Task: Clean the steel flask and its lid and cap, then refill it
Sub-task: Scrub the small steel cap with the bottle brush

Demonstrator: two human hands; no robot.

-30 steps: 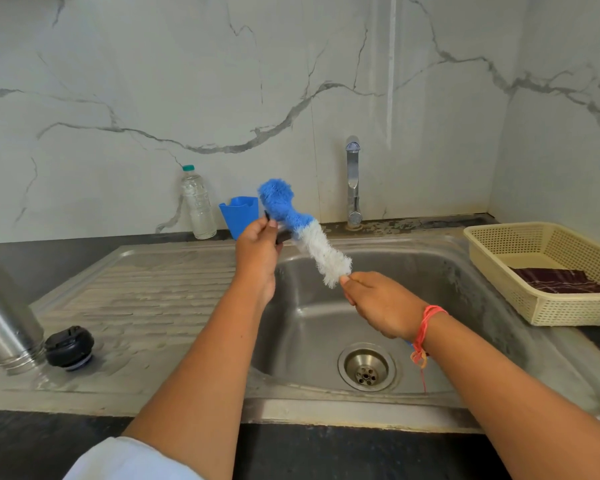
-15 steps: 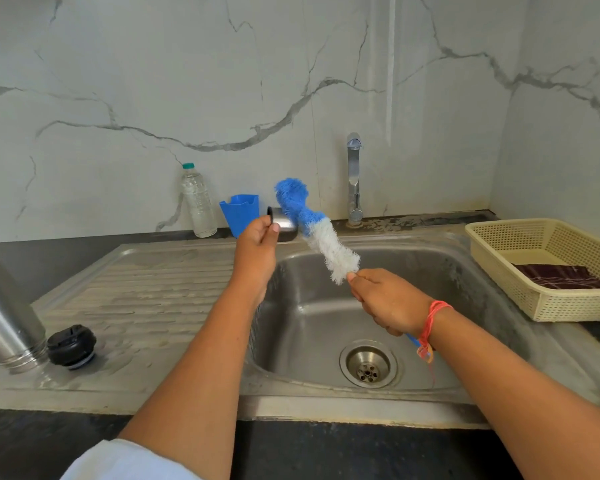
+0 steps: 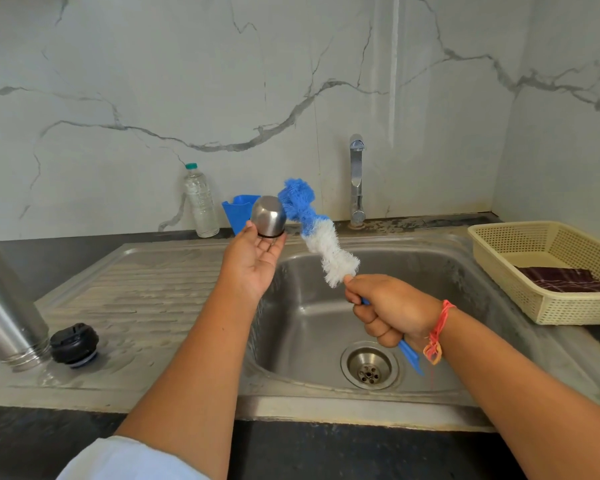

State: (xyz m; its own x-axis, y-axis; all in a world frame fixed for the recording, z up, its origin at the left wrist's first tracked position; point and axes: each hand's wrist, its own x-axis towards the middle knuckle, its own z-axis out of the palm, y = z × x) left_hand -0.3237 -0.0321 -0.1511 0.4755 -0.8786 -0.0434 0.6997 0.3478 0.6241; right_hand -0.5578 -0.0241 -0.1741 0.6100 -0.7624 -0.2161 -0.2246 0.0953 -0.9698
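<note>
Left fingers [image 3: 277,241] pinch the steel cap [image 3: 268,216], dome up; right fingers [image 3: 370,320] grip the brush [image 3: 326,244], slanting up-left.

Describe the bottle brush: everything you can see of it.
The bottle brush has a fluffy bristle head, blue tip half, white lower half, on a thin blue plastic handle. The right hand grips the handle just under the bristles; its end pokes out below the fist. It tilts tip up and leftward, over the sink. The blue tip is beside the steel cap in the left hand; contact unclear.
</note>
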